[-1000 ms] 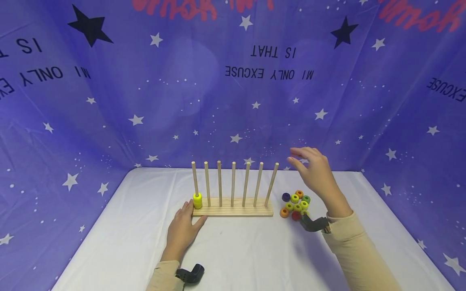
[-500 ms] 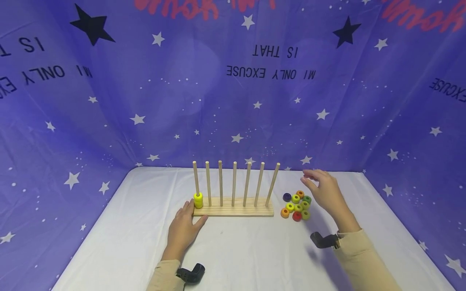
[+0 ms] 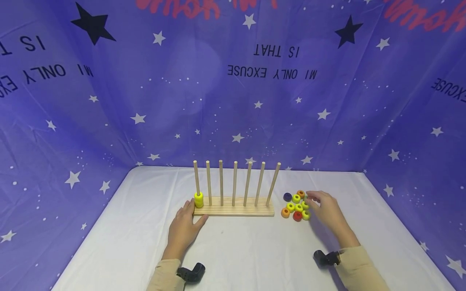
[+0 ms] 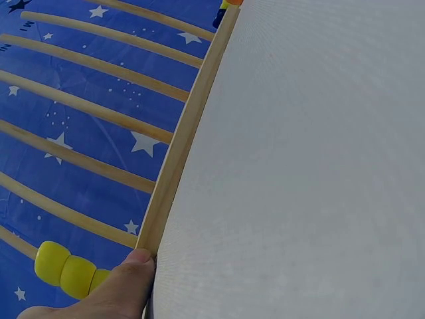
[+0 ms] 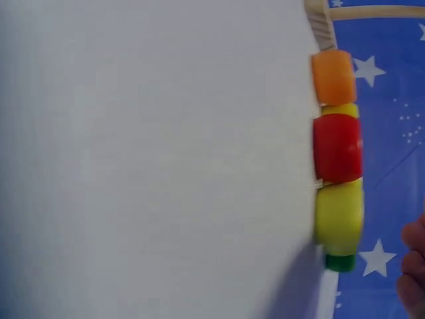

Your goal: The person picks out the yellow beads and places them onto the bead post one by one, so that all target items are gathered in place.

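In the head view a wooden peg stand (image 3: 233,211) with a row of several upright pegs stands on the table. Yellow beads (image 3: 198,200) are stacked on its leftmost peg. My left hand (image 3: 182,231) holds the left end of the base, its thumb (image 4: 136,262) against the front edge in the left wrist view. Right of the stand lies a cluster of loose beads: orange (image 3: 285,212), red (image 3: 297,216), dark blue (image 3: 287,197), yellow (image 3: 306,215) and green (image 5: 340,262). My right hand (image 3: 329,211) is low at the cluster's right side, fingertips overlapping the green bead, fingers loosely bent.
A white cloth (image 3: 251,250) covers the table. Behind and beside it hang purple-blue curtains (image 3: 204,101) with stars and lettering. Each wrist carries a black camera mount, the left one (image 3: 192,273) near the front and the right one (image 3: 325,258) below the beads.
My right hand has come down from above, and slightly right, to the far right side of the bead cluster. My left hand keeps its place on the peg stand.
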